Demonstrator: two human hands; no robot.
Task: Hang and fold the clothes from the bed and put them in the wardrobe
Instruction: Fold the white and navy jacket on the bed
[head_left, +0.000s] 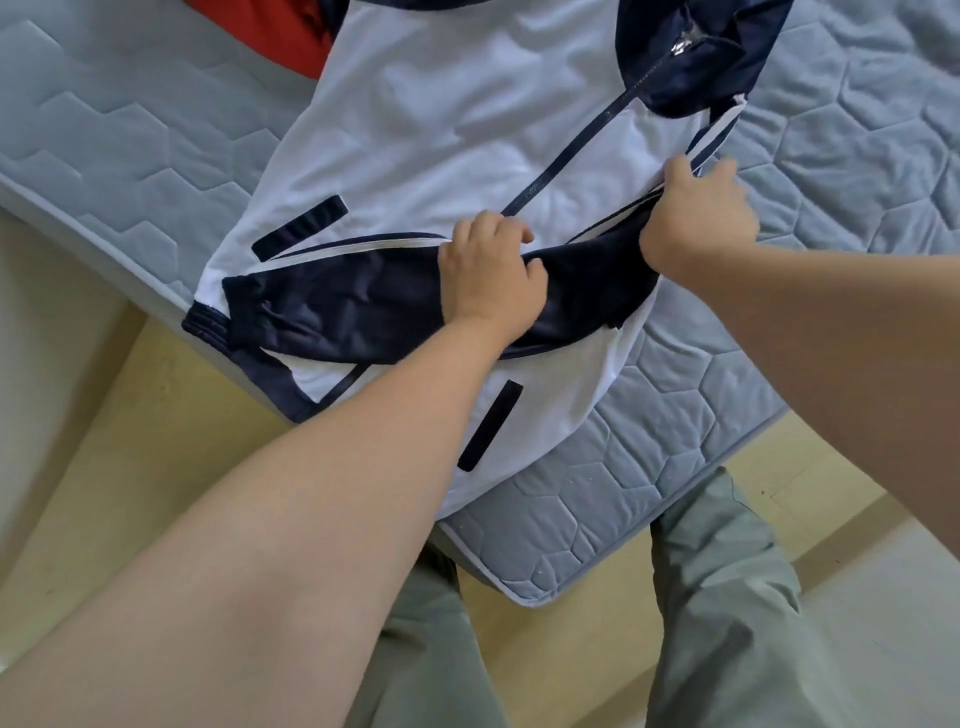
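A white and navy zip-up jacket (447, 119) lies front up on the grey quilted mattress (857, 171), collar toward the upper right. Its navy sleeve (332, 301) is folded across the lower front, cuff at the left. My left hand (493, 270) grips the sleeve at its middle, fingers curled into the cloth. Farther right, my right hand (696, 218) holds the sleeve's upper end near the shoulder seam, fingers curled round the fabric.
A red garment (265, 26) lies at the top left, partly under the jacket. The mattress corner (524, 597) juts toward my legs in grey-green trousers (727, 623). Yellowish floor (156, 415) lies below and left of the bed.
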